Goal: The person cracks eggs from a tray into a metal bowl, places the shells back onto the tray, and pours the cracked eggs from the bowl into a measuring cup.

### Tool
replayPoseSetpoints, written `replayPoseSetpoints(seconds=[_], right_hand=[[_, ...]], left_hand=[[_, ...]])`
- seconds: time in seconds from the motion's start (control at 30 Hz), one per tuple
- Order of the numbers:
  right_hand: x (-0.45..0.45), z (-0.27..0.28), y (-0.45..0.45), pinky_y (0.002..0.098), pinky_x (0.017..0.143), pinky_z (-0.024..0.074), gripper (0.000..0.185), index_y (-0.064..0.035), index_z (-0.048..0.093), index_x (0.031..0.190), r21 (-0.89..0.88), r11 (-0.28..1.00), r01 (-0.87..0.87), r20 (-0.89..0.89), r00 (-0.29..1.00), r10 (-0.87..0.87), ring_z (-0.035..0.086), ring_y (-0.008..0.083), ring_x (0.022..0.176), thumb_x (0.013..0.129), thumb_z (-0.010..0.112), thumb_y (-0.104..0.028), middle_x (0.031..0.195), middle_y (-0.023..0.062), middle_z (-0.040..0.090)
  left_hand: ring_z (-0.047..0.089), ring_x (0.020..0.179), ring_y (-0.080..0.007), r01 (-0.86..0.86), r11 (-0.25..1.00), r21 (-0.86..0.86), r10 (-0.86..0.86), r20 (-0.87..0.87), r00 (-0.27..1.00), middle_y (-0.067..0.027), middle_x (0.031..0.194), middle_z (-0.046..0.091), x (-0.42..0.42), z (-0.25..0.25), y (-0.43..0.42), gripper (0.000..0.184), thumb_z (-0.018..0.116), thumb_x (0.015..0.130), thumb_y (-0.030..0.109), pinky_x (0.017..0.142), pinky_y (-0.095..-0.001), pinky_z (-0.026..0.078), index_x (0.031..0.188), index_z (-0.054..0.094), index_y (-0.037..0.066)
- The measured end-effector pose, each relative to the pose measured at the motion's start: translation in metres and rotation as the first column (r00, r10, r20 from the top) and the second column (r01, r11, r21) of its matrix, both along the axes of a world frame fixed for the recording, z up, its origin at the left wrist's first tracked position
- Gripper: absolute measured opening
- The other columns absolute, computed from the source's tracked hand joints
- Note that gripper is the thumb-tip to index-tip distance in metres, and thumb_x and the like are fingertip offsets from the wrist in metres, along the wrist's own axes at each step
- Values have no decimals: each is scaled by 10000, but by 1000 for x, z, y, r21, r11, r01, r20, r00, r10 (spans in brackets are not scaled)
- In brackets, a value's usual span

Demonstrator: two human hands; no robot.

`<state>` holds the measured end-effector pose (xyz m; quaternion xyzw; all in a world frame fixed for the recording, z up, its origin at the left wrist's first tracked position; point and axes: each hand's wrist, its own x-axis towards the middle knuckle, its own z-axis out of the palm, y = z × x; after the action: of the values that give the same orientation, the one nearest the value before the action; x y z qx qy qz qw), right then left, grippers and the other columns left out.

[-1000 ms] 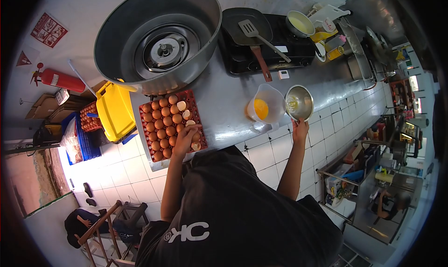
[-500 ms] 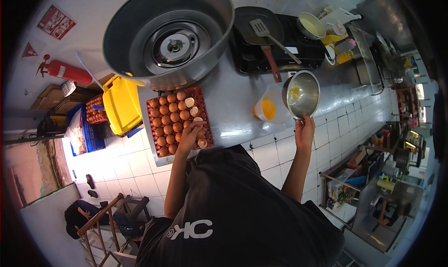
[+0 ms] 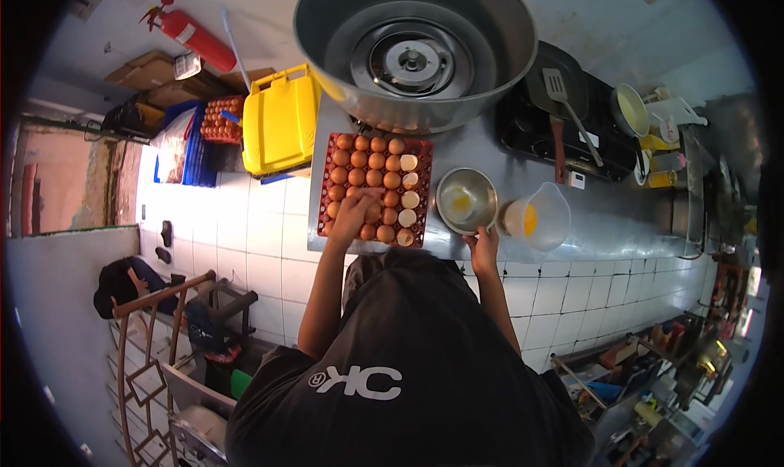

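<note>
My left hand (image 3: 354, 214) is over the red egg tray (image 3: 423, 153), its fingers closed around a brown egg (image 3: 372, 213) among the others. Empty shell halves (image 3: 410, 198) fill the tray's right column. To the right of the tray, my right hand (image 3: 482, 242) grips the near rim of a metal bowl (image 3: 467, 200) with some egg in it. A clear plastic jug (image 3: 552, 214) holding orange yolk stands just right of the bowl.
A large round metal machine (image 3: 415, 55) stands behind the tray. At the back right are a black stove (image 3: 523, 128), a pan and a spatula (image 3: 572, 104). A yellow bin (image 3: 280, 124) is left of the counter. Someone sits (image 3: 122, 286) at lower left.
The view has turned, so the scene sits further right. The bowl has gone from over the jug to beside the egg tray. My left hand has moved from the shells to the brown eggs.
</note>
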<state>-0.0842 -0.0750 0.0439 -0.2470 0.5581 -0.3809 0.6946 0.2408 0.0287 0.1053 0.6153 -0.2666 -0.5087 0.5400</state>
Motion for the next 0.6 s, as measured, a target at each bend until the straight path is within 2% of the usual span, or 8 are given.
replayPoseSetpoints(seconds=[0.27, 0.3, 0.37, 0.4, 0.43, 0.47, 0.53, 0.6], right_hand=[[-20, -4, 1, 348, 699, 640, 463, -57, 474, 1423, -40, 998, -52, -113, 993, 47, 685, 203, 960, 1012, 646, -183, 1180, 100, 617], [-25, 10, 7, 367, 719, 634, 517, -56, 446, 1457, -18, 984, -178, -374, 914, 159, 689, 230, 975, 1008, 656, -203, 1190, 124, 618], [-32, 35, 10, 387, 740, 628, 572, -56, 419, 1492, 21, 962, -272, -616, 754, 227, 692, 256, 990, 1003, 666, -222, 1200, 148, 619], [-31, 44, 15, 396, 772, 611, 587, -56, 422, 1500, -246, 794, -556, -884, 464, 51, 695, 285, 970, 995, 672, -222, 1190, 178, 620], [-24, 59, 21, 404, 804, 595, 603, -57, 425, 1509, -298, 477, -827, -945, 184, -271, 698, 313, 951, 987, 678, -222, 1179, 208, 621], [-13, 72, 17, 414, 871, 554, 463, -57, 548, 1413, -187, 621, -761, -962, 269, 39, 679, 344, 960, 980, 664, -173, 1193, 216, 622], [30, 96, -4, 447, 909, 544, 335, -80, 660, 1278, -368, 512, -777, -852, 502, 150, 645, 357, 1072, 948, 675, -136, 1206, 188, 597], [81, 92, -26, 428, 898, 543, 279, -76, 689, 1211, -435, 320, -842, -849, 502, 166, 635, 341, 1046, 933, 664, -85, 1171, 143, 625]], left_hand=[[669, 985, -135, -173, 976, 130, 188, -114, 976, -49, 1054, 690, 29, -6, 42, 332, 514, 1077, 273, 821, -299, 584, 1243, 694, 49], [669, 985, -135, -173, 976, 129, 188, -115, 975, -49, 1054, 690, 27, 5, 47, 332, 514, 1077, 273, 821, -299, 584, 1243, 694, 49], [672, 950, -127, -251, 953, 171, 266, -75, 961, -45, 1040, 686, 22, 19, 48, 334, 526, 1067, 282, 797, -292, 585, 1249, 691, 56], [659, 937, -114, -243, 966, 91, 247, -28, 969, -29, 1048, 689, 28, -9, 56, 299, 538, 1063, 240, 732, -255, 582, 1218, 711, 52], [659, 937, -114, -228, 970, 88, 232, -35, 972, -29, 1048, 689, 23, -7, 55, 299, 538, 1063, 240, 732, -255, 582, 1218, 711, 52], [658, 937, -111, -252, 959, 126, 263, -74, 962, -26, 1047, 688, 20, -5, 56, 297, 537, 1063, 242, 734, -251, 580, 1216, 713, 59], [654, 920, -99, -290, 942, 167, 313, -136, 940, -25, 1030, 686, 16, 9, 58, 290, 539, 1060, 243, 714, -242, 566, 1213, 716, 71], [673, 900, -118, -259, 955, 145, 280, -146, 949, -40, 1033, 688, 14, -6, 60, 309, 536, 1056, 258, 698, -263, 582, 1239, 690, 63]])
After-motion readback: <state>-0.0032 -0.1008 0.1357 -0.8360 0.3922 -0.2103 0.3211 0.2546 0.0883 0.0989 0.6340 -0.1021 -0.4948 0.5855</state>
